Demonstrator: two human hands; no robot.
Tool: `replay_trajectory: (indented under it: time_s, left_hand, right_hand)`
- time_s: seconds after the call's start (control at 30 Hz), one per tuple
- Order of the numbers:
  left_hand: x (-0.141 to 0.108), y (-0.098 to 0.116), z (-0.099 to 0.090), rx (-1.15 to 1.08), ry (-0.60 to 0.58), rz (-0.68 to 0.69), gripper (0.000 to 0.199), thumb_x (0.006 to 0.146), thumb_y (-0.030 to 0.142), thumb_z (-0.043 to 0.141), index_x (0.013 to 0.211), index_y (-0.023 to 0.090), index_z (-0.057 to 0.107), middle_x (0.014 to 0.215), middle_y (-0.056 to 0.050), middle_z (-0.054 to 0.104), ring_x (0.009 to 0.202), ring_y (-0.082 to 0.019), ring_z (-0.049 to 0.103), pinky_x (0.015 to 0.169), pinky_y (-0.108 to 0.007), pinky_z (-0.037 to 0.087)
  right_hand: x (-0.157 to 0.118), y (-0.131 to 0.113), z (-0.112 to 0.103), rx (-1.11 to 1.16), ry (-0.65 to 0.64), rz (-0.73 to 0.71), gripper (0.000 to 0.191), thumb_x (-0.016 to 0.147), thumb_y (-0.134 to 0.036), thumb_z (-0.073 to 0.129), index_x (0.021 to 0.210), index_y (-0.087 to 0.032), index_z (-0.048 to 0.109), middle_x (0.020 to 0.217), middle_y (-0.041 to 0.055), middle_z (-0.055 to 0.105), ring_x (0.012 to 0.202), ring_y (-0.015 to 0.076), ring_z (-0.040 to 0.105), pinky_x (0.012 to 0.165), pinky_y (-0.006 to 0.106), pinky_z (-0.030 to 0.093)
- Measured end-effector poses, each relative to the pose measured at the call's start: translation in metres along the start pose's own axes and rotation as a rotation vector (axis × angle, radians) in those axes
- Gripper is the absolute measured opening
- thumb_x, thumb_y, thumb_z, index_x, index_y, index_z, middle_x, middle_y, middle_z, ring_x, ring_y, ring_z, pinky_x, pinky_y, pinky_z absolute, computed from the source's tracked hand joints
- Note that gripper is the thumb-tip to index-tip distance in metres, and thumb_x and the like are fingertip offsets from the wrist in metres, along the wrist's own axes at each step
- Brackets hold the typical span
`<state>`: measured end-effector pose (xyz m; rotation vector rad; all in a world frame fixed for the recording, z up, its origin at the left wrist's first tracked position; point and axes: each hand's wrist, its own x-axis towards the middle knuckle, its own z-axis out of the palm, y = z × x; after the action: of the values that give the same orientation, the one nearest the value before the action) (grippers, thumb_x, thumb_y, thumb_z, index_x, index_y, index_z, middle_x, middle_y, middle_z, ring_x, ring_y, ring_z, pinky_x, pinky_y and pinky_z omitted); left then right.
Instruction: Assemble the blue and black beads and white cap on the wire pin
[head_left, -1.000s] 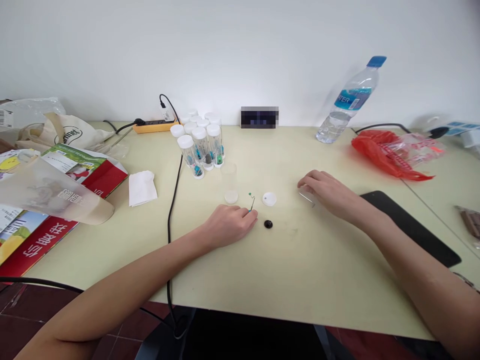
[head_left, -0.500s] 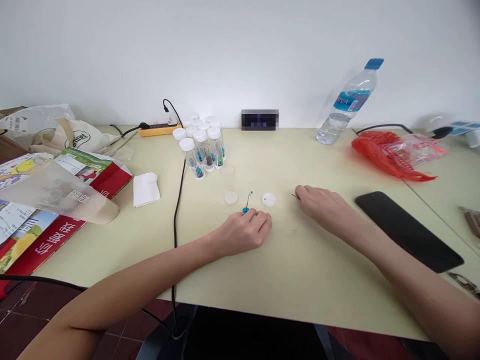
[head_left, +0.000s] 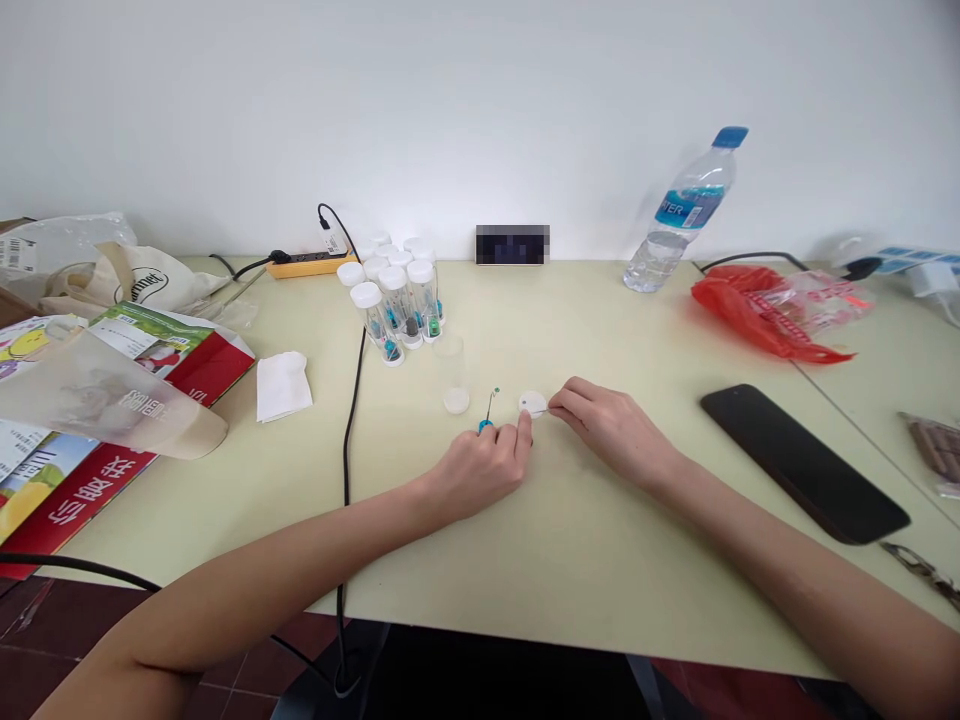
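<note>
My left hand (head_left: 484, 465) is closed round a small blue piece (head_left: 485, 426) with a thin upright wire (head_left: 490, 403) that ends in a tiny green tip. One of its fingers reaches out to the near edge of a white round cap (head_left: 531, 401) lying on the table, with a small dark spot on top. My right hand (head_left: 600, 420) pinches a thin dark pin (head_left: 544, 410), whose end lies over the cap's right side. Just beyond my left hand stands a clear tube (head_left: 451, 365) with a white base, its top uncapped.
Several capped clear tubes (head_left: 391, 300) stand grouped at back left by a yellow power strip (head_left: 311, 264). A black cable (head_left: 349, 440) crosses the table. Around are a tissue (head_left: 283, 387), a leaning water bottle (head_left: 684, 212), a red bag (head_left: 750, 305) and a black phone (head_left: 802, 460).
My right hand has moved left with the pin, up to the cap. A finger of my left hand has stretched out onto the cap's edge. The camera view has shifted slightly.
</note>
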<state>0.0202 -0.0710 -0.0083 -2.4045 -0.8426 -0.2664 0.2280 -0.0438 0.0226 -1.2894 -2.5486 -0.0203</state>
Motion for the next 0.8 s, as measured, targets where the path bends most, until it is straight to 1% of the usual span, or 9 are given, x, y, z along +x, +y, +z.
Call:
replay_trajectory:
  time_s: [0.17,0.3,0.4,0.53,0.67,0.8]
  left_hand:
    - [-0.005,0.002,0.003,-0.049,-0.032,-0.035,0.042,0.084,0.005,0.038,0.126,-0.001,0.045,0.059,-0.001,0.048,0.045,-0.012,0.047,0.033,-0.024,0.020]
    - [-0.009,0.004,0.007,-0.121,-0.046,-0.054,0.045,0.086,0.010,0.039,0.130,-0.001,0.041,0.059,-0.001,0.050,0.043,-0.012,0.047,0.034,-0.024,0.022]
    - [-0.010,0.005,0.006,-0.169,-0.066,-0.072,0.048,0.086,0.012,0.040,0.133,0.003,0.037,0.058,-0.001,0.051,0.044,-0.012,0.048,0.034,-0.023,0.024]
    - [-0.007,0.003,0.003,-0.215,-0.106,-0.090,0.049,0.087,0.015,0.040,0.135,0.007,0.035,0.061,-0.002,0.054,0.045,-0.012,0.050,0.035,-0.022,0.026]
    - [-0.006,0.002,0.001,-0.233,-0.119,-0.104,0.047,0.088,0.019,0.038,0.135,0.009,0.037,0.062,-0.003,0.055,0.045,-0.012,0.049,0.036,-0.021,0.028]
    - [-0.007,0.003,0.001,-0.238,-0.123,-0.104,0.047,0.088,0.019,0.037,0.134,0.009,0.038,0.062,-0.002,0.055,0.044,-0.013,0.049,0.035,-0.022,0.028]
  right_hand:
    - [-0.001,0.002,-0.010,0.022,-0.082,-0.078,0.016,0.089,-0.010,0.045,0.090,-0.019,0.058,0.086,0.0028,0.057,0.068,0.0132,0.052,0.057,0.023,0.035]
    - [0.000,0.005,-0.018,0.034,-0.127,-0.122,0.017,0.089,-0.011,0.046,0.090,-0.021,0.059,0.085,0.0013,0.057,0.064,0.0118,0.051,0.057,0.023,0.034]
    - [-0.001,0.008,-0.019,0.012,-0.125,-0.118,0.018,0.088,-0.009,0.045,0.091,-0.021,0.058,0.088,0.0017,0.057,0.063,0.0113,0.051,0.056,0.022,0.033]
    - [-0.003,0.012,-0.018,-0.087,-0.103,-0.075,0.023,0.083,-0.002,0.044,0.093,-0.018,0.056,0.090,0.0027,0.059,0.061,0.0111,0.051,0.052,0.022,0.030]
    - [-0.004,0.012,-0.020,-0.181,-0.109,-0.103,0.024,0.082,0.000,0.042,0.094,-0.017,0.056,0.086,0.0033,0.058,0.062,0.0129,0.051,0.052,0.023,0.030]
    - [-0.003,0.009,-0.022,-0.218,-0.126,-0.138,0.027,0.081,0.003,0.040,0.093,-0.015,0.056,0.086,0.0048,0.058,0.063,0.0135,0.052,0.053,0.023,0.031]
